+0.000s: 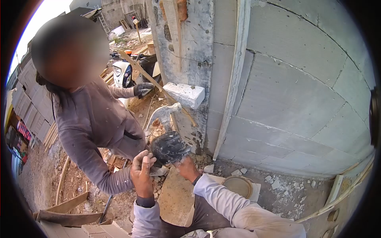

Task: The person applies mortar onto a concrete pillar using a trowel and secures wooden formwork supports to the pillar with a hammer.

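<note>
My left hand [142,174] is bare and raised palm inward, its fingers bent and a little apart, with nothing visible in it. Close beside it, my right hand [187,168] shows bare skin above a dark wristband. A dusty black glove [170,147] covers its curled fingers. Just beyond the glove rises a curved, mortar-crusted tool [162,114]; its lower end is hidden, so I cannot tell whether the right hand grips it. Facing me, a person in a mauve top [93,119] reaches one dark-gloved hand [143,89] toward a wooden strip [139,69].
A white block [184,94] juts out by the concrete column [194,43]. To the right stands a grey block wall [285,91] with a wooden batten [235,79] against it. Rubble, a round lid-like disc [237,187] and planks [69,217] lie low. A motorbike [121,73] stands behind.
</note>
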`<state>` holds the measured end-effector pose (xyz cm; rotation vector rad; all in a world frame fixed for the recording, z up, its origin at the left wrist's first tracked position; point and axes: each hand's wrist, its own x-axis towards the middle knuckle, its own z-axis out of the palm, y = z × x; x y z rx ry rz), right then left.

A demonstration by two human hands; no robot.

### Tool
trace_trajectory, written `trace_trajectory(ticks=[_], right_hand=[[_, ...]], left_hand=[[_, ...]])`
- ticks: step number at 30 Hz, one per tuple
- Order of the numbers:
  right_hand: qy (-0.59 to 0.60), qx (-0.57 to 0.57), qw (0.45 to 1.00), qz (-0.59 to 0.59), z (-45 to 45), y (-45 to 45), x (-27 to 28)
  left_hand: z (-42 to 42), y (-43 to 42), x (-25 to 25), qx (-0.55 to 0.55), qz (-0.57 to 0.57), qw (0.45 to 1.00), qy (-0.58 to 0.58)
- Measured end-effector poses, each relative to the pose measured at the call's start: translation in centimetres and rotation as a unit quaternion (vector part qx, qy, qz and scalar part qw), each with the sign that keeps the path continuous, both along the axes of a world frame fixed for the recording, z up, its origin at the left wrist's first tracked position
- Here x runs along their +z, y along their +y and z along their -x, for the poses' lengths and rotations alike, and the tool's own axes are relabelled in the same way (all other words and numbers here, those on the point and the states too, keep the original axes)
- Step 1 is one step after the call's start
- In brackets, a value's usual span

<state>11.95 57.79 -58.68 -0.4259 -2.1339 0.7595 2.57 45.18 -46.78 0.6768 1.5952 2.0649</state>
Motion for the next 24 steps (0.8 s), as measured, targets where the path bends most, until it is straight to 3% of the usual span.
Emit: trace_trajectory(ticks=[2,5,6,9,10,13,14,17,18,20,21,22,24], right_hand=[[-0.061,0.001,0.997,0.037,-0.6,0.8,-0.4],[-0.057,0.019,0.996,-0.067,-1.9,1.8,-1.3],[-0.057,0.027,0.994,0.09,-2.4,0.9,1.5],[-0.054,0.03,0.997,-0.042,-2.4,0.1,2.1],[-0.064,-0.023,0.996,0.064,-2.3,-1.0,2.5],[-0.155,0.006,0.984,0.083,-2.8,-1.2,4.9],[-0.251,0.009,0.965,0.073,-3.1,-0.7,5.6],[-0.234,0.071,0.969,-0.018,-5.1,4.4,7.3],[-0.269,0.122,0.955,0.036,-5.7,7.0,10.4],[-0.248,0.01,0.949,0.193,-6.2,10.4,17.6],[-0.2,-0.065,0.977,-0.021,-6.1,14.9,17.6],[-0.183,-0.141,0.966,-0.119,-5.9,17.0,20.5],[-0.24,-0.255,0.916,-0.198,-4.9,20.3,26.7]], left_hand=[[-0.7,-1.7,-1.2,-0.025,-0.002,0.999,-0.027],[-2.0,-2.6,-4.4,-0.042,0.043,0.998,-0.018],[-2.7,-2.4,-5.0,-0.021,0.036,0.999,0.011],[-3.3,-1.4,-5.7,-0.11,0.104,0.985,0.08],[-3.8,-1.1,-5.5,-0.071,0.157,0.978,0.117],[-4.2,-0.7,-5.6,0.005,0.124,0.981,0.151],[-3.9,-1.0,-6.4,-0.004,0.113,0.987,0.111],[-2.4,-2.5,-11.5,-0.013,0.103,0.993,0.062],[-1.8,-3.7,-13.2,-0.024,0.131,0.99,0.037],[-2.0,-5.6,-13.5,-0.013,0.139,0.99,-0.033],[-2.2,-6.6,-13.6,-0.007,0.145,0.987,-0.069],[-2.4,-7.4,-13.9,-0.002,0.161,0.984,-0.07],[-3.1,-8.8,-14.3,0.006,0.181,0.977,-0.108]])
